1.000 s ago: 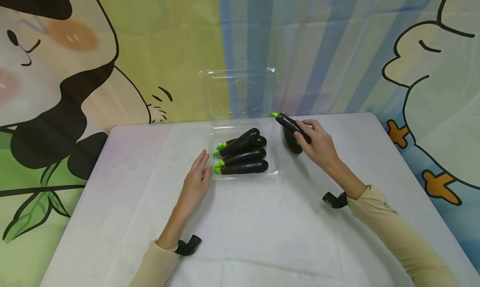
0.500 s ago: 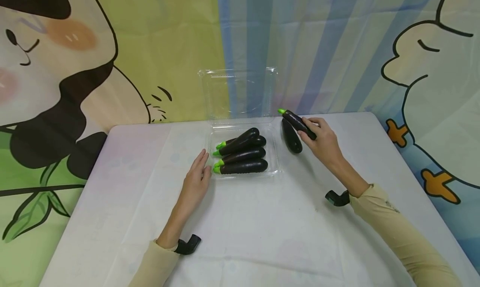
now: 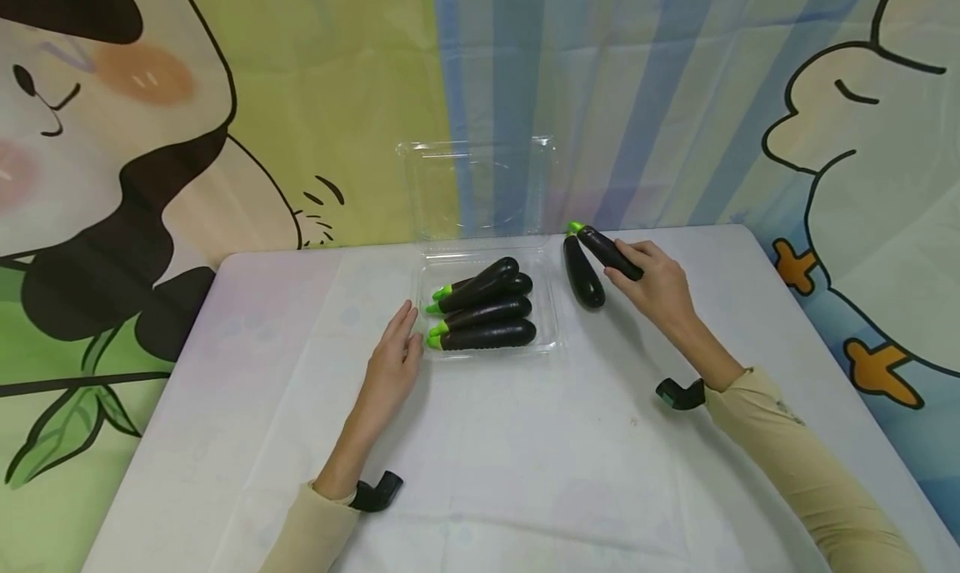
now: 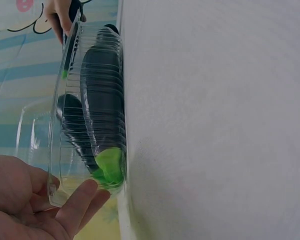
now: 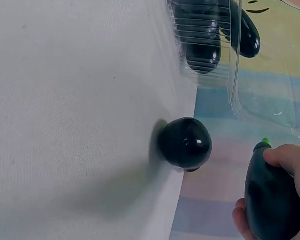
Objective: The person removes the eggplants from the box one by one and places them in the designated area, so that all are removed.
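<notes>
My right hand [image 3: 658, 290] grips an eggplant [image 3: 611, 252] by its rounded lower part, green stem end pointing to the back left. The right wrist view shows this eggplant [image 5: 272, 195] held between thumb and fingers, above the table surface. Just left of it, a second eggplant [image 3: 583, 273] lies on the table. My left hand [image 3: 392, 361] rests at the left side of a clear plastic clamshell box [image 3: 553, 327], fingers nearly straight and fingertips at its wall. Inside the box lie several eggplants [image 3: 483, 334], green stem ends toward the left hand.
The clear lid [image 3: 480, 186] stands raised at the back of the box, in front of a printed cloth backdrop [image 3: 360, 98]. A white cloth covers the table [image 3: 510, 456], whose back edge runs right behind the box.
My right hand has moved a little to the right with its eggplant, uncovering more of the eggplant on the table. The left hand stays in place at the box.
</notes>
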Available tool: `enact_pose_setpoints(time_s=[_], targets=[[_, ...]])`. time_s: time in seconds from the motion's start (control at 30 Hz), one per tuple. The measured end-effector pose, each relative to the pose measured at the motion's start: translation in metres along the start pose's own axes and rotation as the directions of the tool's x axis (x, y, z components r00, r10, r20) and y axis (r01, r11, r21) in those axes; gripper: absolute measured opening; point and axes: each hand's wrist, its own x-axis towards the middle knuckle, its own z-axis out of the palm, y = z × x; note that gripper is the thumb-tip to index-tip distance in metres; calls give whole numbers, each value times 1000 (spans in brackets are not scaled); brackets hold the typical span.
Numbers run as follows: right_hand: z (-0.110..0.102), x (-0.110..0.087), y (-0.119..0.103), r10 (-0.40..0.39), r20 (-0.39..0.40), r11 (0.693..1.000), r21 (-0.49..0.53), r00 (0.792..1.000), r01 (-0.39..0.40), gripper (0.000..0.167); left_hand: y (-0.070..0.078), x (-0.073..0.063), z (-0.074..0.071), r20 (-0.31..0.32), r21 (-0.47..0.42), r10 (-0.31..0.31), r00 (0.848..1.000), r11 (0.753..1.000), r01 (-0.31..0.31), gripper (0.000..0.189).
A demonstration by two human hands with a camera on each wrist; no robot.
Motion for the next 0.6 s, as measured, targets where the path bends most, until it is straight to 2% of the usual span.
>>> enact_pose_setpoints(time_s=[0.4,0.6], targets=[[-3,-2,4,0,-17,999,-42,1000,-1,48,1,0,0,-3,13,-2,1000,1000,2,51],[-4,-4,6,-3,-41,1000,-21,999,2,46,1,0,0,1,14,-7,1000,1000,7,51]])
